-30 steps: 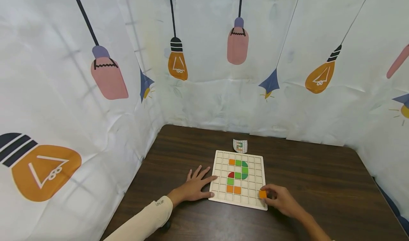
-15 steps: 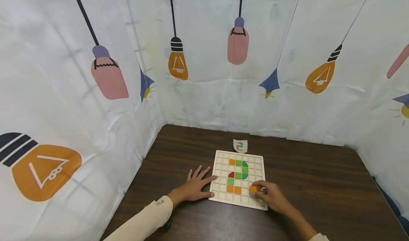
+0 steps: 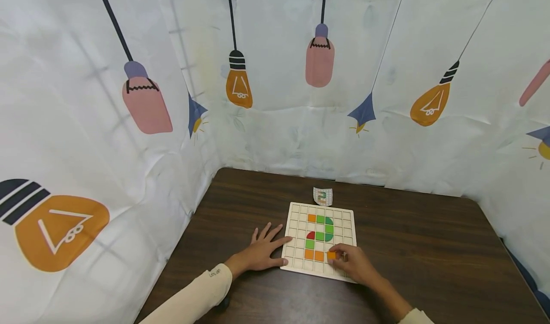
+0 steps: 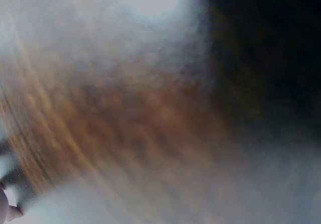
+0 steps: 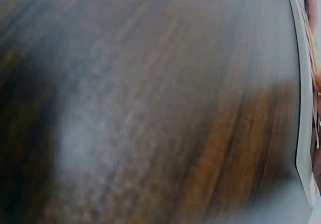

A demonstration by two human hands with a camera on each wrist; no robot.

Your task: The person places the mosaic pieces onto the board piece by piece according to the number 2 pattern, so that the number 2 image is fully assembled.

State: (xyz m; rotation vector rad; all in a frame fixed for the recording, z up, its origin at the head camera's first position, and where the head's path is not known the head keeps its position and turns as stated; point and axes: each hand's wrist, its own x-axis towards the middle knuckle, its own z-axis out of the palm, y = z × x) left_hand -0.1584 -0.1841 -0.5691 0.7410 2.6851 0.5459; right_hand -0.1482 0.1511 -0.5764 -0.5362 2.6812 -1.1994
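Note:
A pale wooden grid board (image 3: 298, 219) lies on the dark table, with orange, green and red tiles set in its squares. My right hand (image 3: 354, 263) pinches an orange square tile (image 3: 331, 256) between thumb and fingers, close over the board and just right of two orange tiles (image 3: 314, 255) in the lower row. My left hand (image 3: 260, 254) is spread flat, its thumb and a fingertip touching the board's left edge. Higher up, a red quarter-round tile (image 3: 311, 235) sits left of green tiles (image 3: 320, 236). In the right wrist view the board's edge (image 5: 302, 108) shows at the far right.
A small printed card (image 3: 322, 196) with a coloured grid pattern lies just behind the board. The dark wooden table (image 3: 412, 238) meets a white curtain (image 3: 275, 138) printed with lamps at its back and left. Both wrist views show mostly blurred tabletop.
My right hand has carried the orange tile leftward over the board, from its right edge to beside the two orange tiles. The left hand stays in place.

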